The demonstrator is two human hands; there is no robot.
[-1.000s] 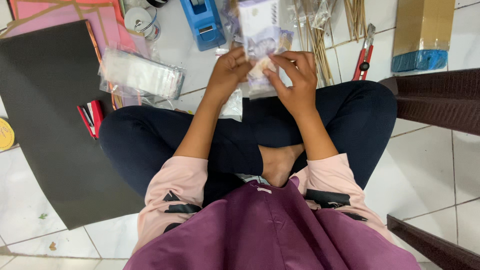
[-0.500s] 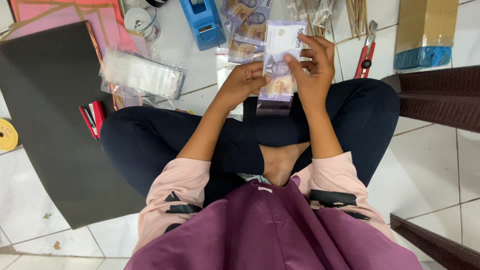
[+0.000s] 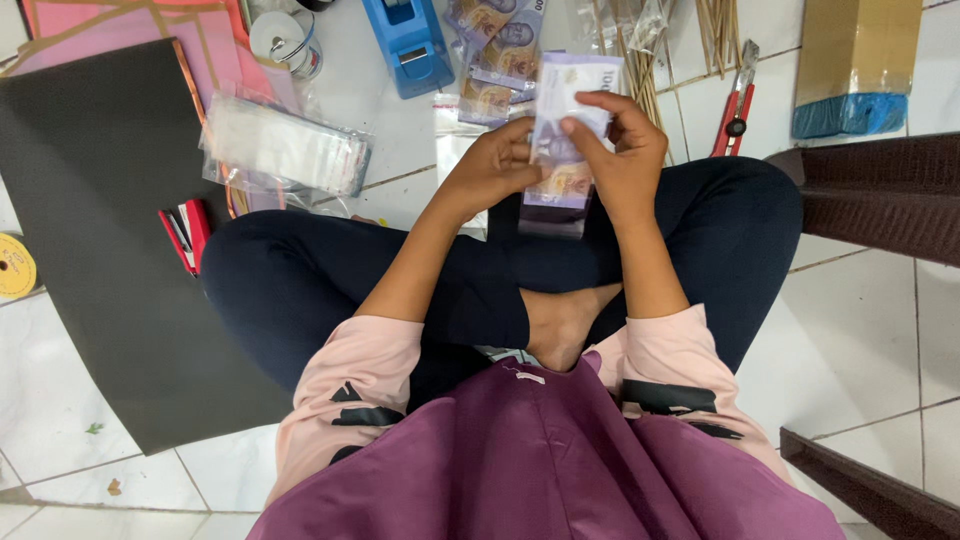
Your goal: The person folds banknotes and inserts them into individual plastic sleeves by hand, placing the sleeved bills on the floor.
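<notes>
1. Left hand [image 3: 495,165]: fingers curled, thumb and fingertips pinching the left edge of a purple banknote in a clear sleeve [image 3: 566,130], held upright above the crossed legs.
2. Right hand [image 3: 625,150]: index finger and thumb pressed on the note's face, the other fingers wrapped behind its right edge.
3. The note stands at 12 o'clock from the person's bare foot [image 3: 560,325], between the two knees.
4. More purple banknotes [image 3: 495,35] lie on the white tiled floor [image 3: 870,330], at 11 o'clock from the hands.
5. Blue tape dispenser [image 3: 410,45]: just beside those notes, at 9 o'clock from them.
6. Packet of clear plastic sleeves [image 3: 285,150]: at 9 o'clock from the left hand, well apart.
7. Red utility knife [image 3: 737,100]: at 2 o'clock from the right hand, beside thin wooden sticks [image 3: 720,30].
8. Black sheet [image 3: 90,250]: covers the floor at far 9 o'clock, with a red stapler [image 3: 187,232] lying on it.
</notes>
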